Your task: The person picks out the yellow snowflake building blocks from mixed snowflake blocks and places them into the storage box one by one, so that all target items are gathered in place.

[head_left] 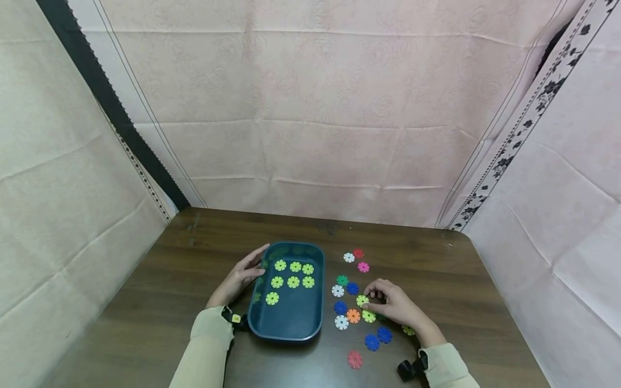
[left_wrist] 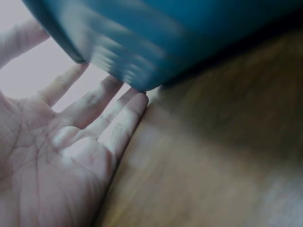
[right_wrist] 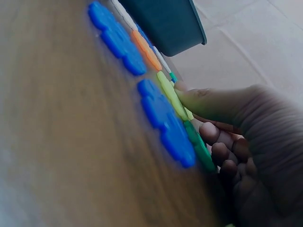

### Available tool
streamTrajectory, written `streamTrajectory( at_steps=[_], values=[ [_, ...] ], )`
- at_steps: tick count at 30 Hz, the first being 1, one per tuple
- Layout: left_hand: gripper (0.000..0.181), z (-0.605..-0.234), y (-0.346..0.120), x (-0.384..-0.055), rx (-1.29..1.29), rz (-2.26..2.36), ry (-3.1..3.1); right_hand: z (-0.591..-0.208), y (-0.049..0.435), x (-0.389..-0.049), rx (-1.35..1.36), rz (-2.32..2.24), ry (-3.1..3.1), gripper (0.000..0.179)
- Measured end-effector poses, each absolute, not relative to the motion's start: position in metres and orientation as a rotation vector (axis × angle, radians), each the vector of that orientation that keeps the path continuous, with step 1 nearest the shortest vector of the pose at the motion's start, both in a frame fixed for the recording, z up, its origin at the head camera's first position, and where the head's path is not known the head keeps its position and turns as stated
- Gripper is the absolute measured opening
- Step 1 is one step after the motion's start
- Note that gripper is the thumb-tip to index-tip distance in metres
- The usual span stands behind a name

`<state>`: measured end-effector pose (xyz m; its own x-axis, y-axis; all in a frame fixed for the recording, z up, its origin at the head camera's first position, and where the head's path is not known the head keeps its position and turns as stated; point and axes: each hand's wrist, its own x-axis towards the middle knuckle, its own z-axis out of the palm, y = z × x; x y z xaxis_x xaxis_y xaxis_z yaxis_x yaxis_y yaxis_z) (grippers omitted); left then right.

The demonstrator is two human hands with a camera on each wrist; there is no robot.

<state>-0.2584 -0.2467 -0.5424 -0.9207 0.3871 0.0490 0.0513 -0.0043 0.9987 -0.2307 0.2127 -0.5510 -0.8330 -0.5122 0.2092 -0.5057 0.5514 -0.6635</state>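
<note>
Seven yellow discs (head_left: pixel 293 282) in tray (head_left: pixel 286 320); left hand (head_left: pixel 239 279) grips its left side. Right of tray: right hand (head_left: pixel 395 303) pinches an eighth disc (head_left: pixel 361 300); two more yellows (head_left: pixel 368 316), mixed colours (head_left: pixel 372 343) still out.

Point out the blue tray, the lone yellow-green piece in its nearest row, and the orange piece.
Blue tray (head_left: pixel 288 322): head view, bare floor, near end.
Yellow-green piece (head_left: pixel 272 298): head view, middle of its face.
Orange piece (head_left: pixel 353 316): head view, middle of its face.
</note>
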Motion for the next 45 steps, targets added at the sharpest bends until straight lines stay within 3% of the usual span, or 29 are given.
streamTrajectory(
  at_steps=[27,45],
  values=[
    [0.062,-0.5444,-0.2477,-0.2578,0.454,2.012,2.044,-0.5544,0.2093,-0.2297,-0.912,-1.197,2.76,0.03],
    [0.062,-0.5429,-0.247,-0.2589,0.467,2.017,2.018,-0.56,0.2134,-0.2326,-0.887,-1.438,2.675,0.011]
  ],
)
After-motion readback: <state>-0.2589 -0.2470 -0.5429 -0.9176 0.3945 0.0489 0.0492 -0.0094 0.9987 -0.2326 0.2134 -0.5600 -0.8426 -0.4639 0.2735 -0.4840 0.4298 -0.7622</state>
